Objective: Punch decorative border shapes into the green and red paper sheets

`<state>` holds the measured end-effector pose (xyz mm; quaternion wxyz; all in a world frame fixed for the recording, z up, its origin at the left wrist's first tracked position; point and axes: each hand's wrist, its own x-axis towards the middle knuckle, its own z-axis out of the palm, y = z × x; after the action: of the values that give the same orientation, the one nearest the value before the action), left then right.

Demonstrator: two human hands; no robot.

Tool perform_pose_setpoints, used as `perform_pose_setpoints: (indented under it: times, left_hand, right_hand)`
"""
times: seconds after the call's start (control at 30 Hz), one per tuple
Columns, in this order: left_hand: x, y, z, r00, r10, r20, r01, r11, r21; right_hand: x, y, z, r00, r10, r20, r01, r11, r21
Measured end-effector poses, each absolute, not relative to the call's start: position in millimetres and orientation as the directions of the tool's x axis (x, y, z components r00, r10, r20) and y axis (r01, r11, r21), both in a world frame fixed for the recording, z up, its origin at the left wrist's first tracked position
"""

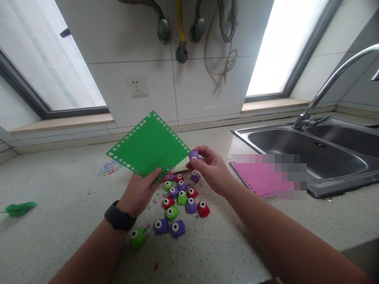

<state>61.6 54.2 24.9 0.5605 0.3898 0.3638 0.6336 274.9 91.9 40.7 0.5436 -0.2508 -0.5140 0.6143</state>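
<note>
My left hand (141, 192) pinches the lower corner of a green sheet of paper (152, 146), thumb on top, and holds it tilted above the counter. Small cut-out shapes such as hearts and stars run along the sheet's edges. Between the fingers of my right hand (209, 167) is a small purple paper punch (194, 155), close to the sheet's right corner. Below both hands lie several more punches, among them a red punch (203, 209), a light green punch (137, 238) and a purple punch (177, 228). Tiny paper bits are scattered around them.
Pink paper (257, 179) with punched edges lies at the right, partly blurred out, beside a steel sink (284, 144) with a faucet (328, 79). A green crumpled item (19, 209) is at far left. Colourful bits (110, 167) lie behind my left hand. Pipes and a socket (136, 86) are on the wall.
</note>
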Motion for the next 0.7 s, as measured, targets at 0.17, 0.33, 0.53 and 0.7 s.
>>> perform_pose_setpoints:
  times: [0.17, 0.33, 0.53, 0.7]
  left_hand:
    - [61.6, 53.4, 24.1, -0.059, 0.995, 0.082, -0.412, -0.099, 0.906]
    - [61.4, 53.2, 23.5, -0.042, 0.994, 0.106, -0.404, -0.114, 0.908]
    - [63.8, 51.0, 23.1, -0.019, 0.995, 0.100, -0.373, -0.100, 0.922]
    - [64.7, 50.6, 24.3, 0.001, 0.995, 0.096, -0.345, -0.090, 0.934]
  right_hand:
    - [274.7, 94.1, 38.8, -0.293, 0.925, 0.243, -0.393, 0.115, -0.912]
    - [273.5, 96.7, 34.6, -0.283, 0.932, 0.226, -0.336, 0.124, -0.934]
    - [272.9, 96.1, 32.5, -0.317, 0.927, 0.203, -0.317, 0.098, -0.943]
    - [271.4, 95.1, 30.7, -0.378, 0.909, 0.173, -0.301, 0.056, -0.952]
